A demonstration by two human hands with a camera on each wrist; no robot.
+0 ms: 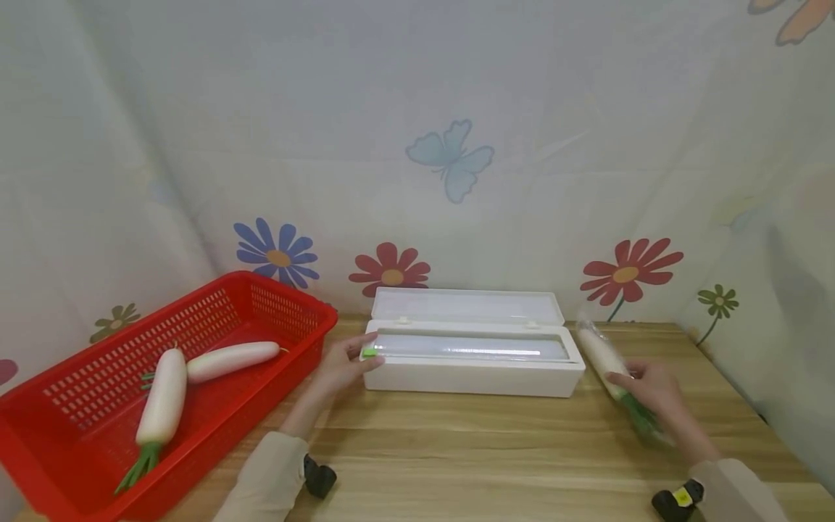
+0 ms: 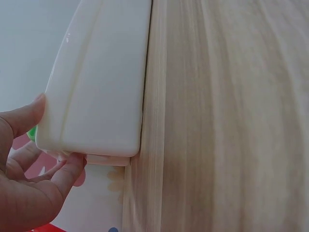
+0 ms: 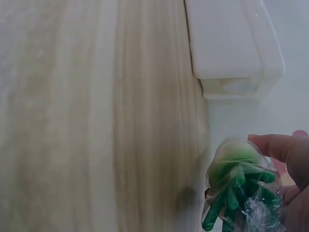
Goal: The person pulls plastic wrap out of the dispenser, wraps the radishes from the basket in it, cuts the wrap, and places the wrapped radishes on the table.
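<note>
A white cling film box (image 1: 472, 378) stands with its lid (image 1: 466, 306) raised; a roll of film (image 1: 457, 346) lies inside and a small green tab (image 1: 372, 353) shows at the left end. My left hand (image 1: 343, 360) grips that left end, thumb at the front edge and fingers at the end wall, as the left wrist view shows. To the right of the box, my right hand (image 1: 649, 391) holds a white radish (image 1: 603, 357) wrapped in clear film, near its leafy end. Its green stalks (image 3: 236, 193) show under crinkled film in the right wrist view.
On the left stands a red plastic basket (image 1: 261, 415) with perforated sides. Two unwrapped white radishes lie in it, one upright in view (image 1: 163, 399) and one across (image 1: 231, 361). Behind the wooden table (image 1: 457, 464) hangs a flower-printed cloth (image 1: 313, 159).
</note>
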